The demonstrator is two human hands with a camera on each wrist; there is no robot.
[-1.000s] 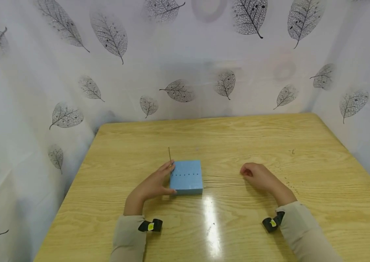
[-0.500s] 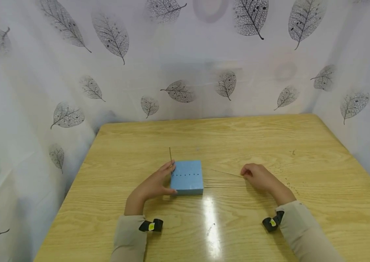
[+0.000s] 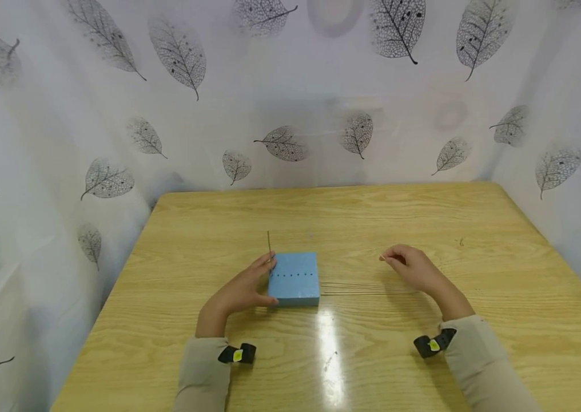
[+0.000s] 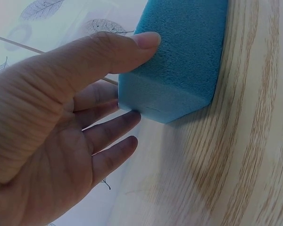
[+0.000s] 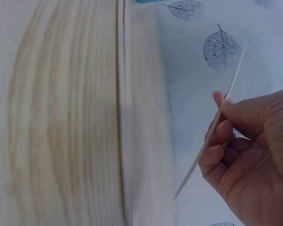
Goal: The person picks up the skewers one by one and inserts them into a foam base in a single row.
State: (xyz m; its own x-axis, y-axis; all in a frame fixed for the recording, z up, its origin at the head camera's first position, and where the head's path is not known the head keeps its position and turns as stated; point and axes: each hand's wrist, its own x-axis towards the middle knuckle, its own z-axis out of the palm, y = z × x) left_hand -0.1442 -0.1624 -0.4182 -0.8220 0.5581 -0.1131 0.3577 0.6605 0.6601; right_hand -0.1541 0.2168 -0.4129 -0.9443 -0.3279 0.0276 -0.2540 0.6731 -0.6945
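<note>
A square blue foam block [image 3: 294,263] lies on the table, with a row of small dark holes across its top. One thin wooden stick [image 3: 269,242] stands upright at the block's left end. My left hand [image 3: 236,292] holds the block by its left side, thumb on the near face and index finger toward the far corner; its other fingers are spread loosely in the left wrist view. Right of the block, my right hand [image 3: 414,270] pinches a bamboo skewer [image 5: 186,178] between thumb and fingertips, above the table. The skewer slants with both ends free in the right wrist view.
Several more thin sticks [image 3: 354,288] lie side by side on the wooden table [image 3: 218,223], between the block and my right hand. A small dark mark [image 3: 461,242] shows farther right. A leaf-print curtain [image 3: 301,97] hangs around the table's back and sides.
My right hand has picked one skewer off the group on the table and lifted it, moving slightly up and right. My left hand and the block have stayed in place.
</note>
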